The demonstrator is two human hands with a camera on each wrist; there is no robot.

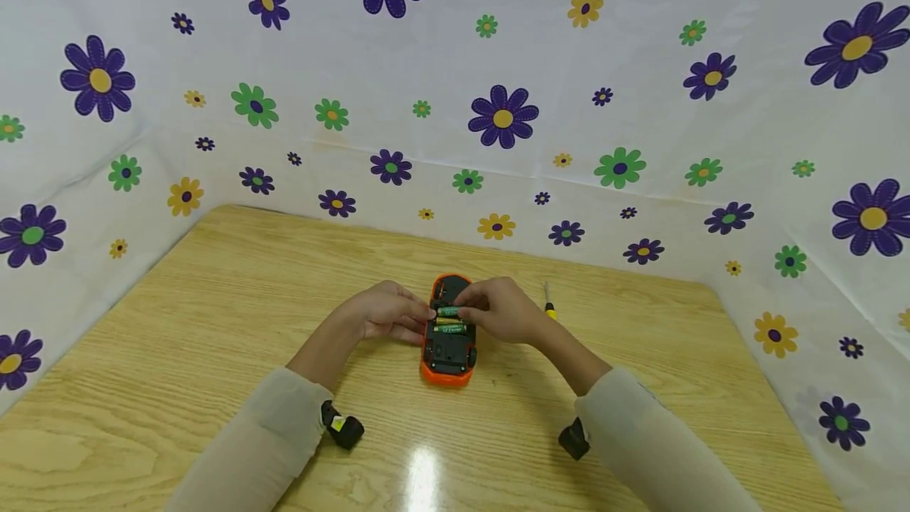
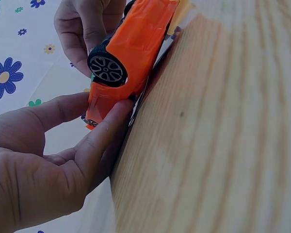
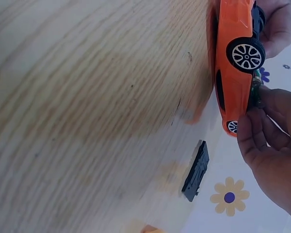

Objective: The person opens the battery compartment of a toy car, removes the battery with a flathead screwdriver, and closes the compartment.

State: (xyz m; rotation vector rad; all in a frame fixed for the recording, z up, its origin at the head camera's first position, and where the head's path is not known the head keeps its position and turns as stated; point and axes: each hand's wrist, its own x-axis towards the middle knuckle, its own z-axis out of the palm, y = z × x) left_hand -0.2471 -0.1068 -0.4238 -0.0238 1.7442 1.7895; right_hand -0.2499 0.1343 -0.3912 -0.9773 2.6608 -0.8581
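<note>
An orange toy car (image 1: 446, 378) lies wheels-up on the wooden table, its black underside facing me. Several green batteries (image 1: 451, 329) sit side by side in the open compartment at its middle. My left hand (image 1: 389, 311) grips the car's left side, thumb near the compartment and fingers low along the body (image 2: 136, 48). At the far end of the compartment, my right hand (image 1: 506, 311) pinches a green battery (image 3: 255, 93) between thumb and fingertips. Its other fingers rest against the car's side in the right wrist view.
A screwdriver (image 1: 550, 309) with a yellow and black handle lies to the right, beyond my right hand. The right wrist view shows a small black plastic cover (image 3: 196, 172) on the table (image 3: 87, 121). A flower-printed white cloth (image 1: 426, 62) stands around the table's back and sides.
</note>
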